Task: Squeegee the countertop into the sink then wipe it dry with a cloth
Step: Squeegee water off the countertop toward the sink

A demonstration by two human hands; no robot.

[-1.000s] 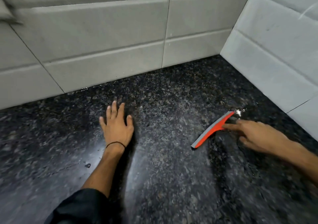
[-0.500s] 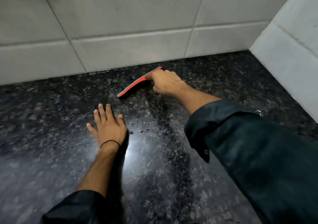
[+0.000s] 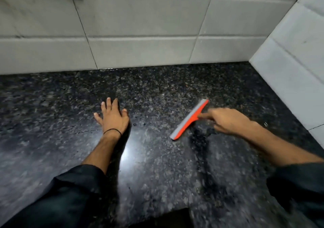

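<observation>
A person's right hand held an orange squeegee by its short handle at centre right of the frame, fingers closed around the grip with the index finger stretched along it, though motion blur hid how firmly. The grey blade lay slanted on the dark granite counter, apart from both the back tiles across the top of the frame and the side wall at upper right. The left hand rested flat and open at centre, palm down on the stone, holding nothing, a thin black band at its wrist. A few droplets sat between the hand and the blade, and a darker wet smear trailed below the squeegee towards the lower frame. No sink or cloth appeared in view, so the direction of the drain could not be told. The likely risks: a blade held at this slant could spill water off its lower end and leave streaks; a loose, finger-guided grip could let the edge skip over the stone; water might stay trapped along the foot of the tiles; and the planted left hand lay where a leftward stroke would push water against it.
</observation>
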